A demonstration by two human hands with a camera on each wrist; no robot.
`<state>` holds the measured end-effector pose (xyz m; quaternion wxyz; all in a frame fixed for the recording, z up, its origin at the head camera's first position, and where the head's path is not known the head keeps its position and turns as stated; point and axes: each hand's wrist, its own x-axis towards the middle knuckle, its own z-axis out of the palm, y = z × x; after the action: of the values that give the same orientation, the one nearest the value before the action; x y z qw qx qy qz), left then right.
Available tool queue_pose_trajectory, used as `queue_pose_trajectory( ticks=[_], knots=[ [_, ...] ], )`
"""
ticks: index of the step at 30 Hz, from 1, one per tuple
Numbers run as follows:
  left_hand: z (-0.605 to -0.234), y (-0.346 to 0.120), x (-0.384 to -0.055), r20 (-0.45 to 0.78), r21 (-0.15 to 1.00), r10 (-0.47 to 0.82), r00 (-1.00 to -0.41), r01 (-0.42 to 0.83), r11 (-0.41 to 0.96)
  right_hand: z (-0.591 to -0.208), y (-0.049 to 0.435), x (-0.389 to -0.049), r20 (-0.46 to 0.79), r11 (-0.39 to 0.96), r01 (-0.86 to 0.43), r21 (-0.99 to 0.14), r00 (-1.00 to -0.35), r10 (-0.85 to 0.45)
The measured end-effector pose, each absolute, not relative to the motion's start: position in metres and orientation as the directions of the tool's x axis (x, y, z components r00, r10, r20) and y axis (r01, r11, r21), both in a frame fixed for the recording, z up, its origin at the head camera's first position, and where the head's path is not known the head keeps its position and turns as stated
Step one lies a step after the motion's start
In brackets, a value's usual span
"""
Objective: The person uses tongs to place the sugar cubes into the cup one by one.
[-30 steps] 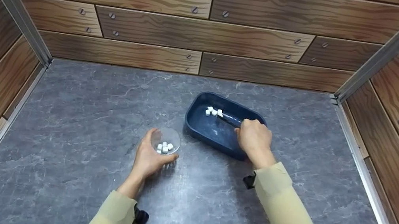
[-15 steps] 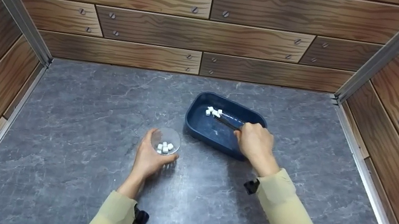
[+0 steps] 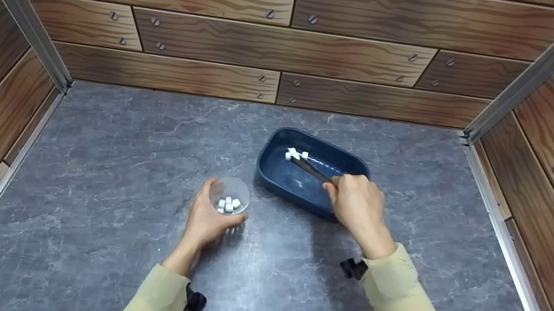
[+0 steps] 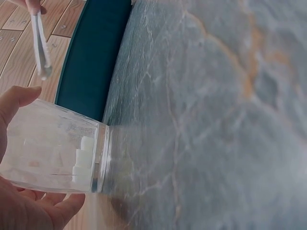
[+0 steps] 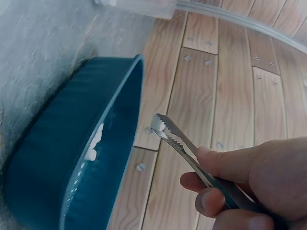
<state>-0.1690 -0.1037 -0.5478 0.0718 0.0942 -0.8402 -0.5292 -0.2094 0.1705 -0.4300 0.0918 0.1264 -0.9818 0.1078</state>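
My left hand (image 3: pixel 208 220) grips a clear plastic cup (image 3: pixel 231 187) that stands on the floor panel. Several small white cubes lie at the cup's bottom, and the left wrist view shows some of these cubes (image 4: pixel 82 160) through its wall. Metal tongs (image 5: pixel 184 151) with toothed tips are held in my right hand (image 3: pixel 358 204). Between their tips a single white cube (image 5: pixel 157 122) is pinched, raised above the rim of the dark blue tub (image 5: pixel 72 110). More white cubes (image 5: pixel 93 146) rest inside that tub, near one end.
Wood-patterned walls (image 3: pixel 206 38) with printed screws surround the grey marbled surface (image 3: pixel 116 152) at the back and both sides. Metal strips (image 3: pixel 511 254) run along the side edges. The tub stands to the right of the cup, a short gap apart.
My right hand has drawn back slightly toward me and to the right, while the tongs' tips have shifted a little left with a cube in them. The left hand and cup have stayed put.
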Motion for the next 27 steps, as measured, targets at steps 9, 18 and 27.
queue_pose_trajectory(
  ticks=[9,18,27],
  knots=[
    [-0.548,-0.103,-0.169,0.014,0.906,-0.231,-0.973,-0.086,0.414,-0.418,0.162,-0.192,0.283,0.910,-0.373,-0.184,-0.906,-0.314],
    [-0.548,-0.104,-0.169,-0.001,0.908,-0.226,-0.974,-0.095,0.407,-0.413,0.156,-0.180,0.299,0.852,-0.467,-0.237,-0.869,-0.394],
    [-0.548,-0.103,-0.169,-0.007,0.915,-0.218,-0.976,-0.094,0.392,-0.413,0.148,-0.171,0.264,0.789,-0.534,-0.304,-0.843,-0.469]
  ],
)
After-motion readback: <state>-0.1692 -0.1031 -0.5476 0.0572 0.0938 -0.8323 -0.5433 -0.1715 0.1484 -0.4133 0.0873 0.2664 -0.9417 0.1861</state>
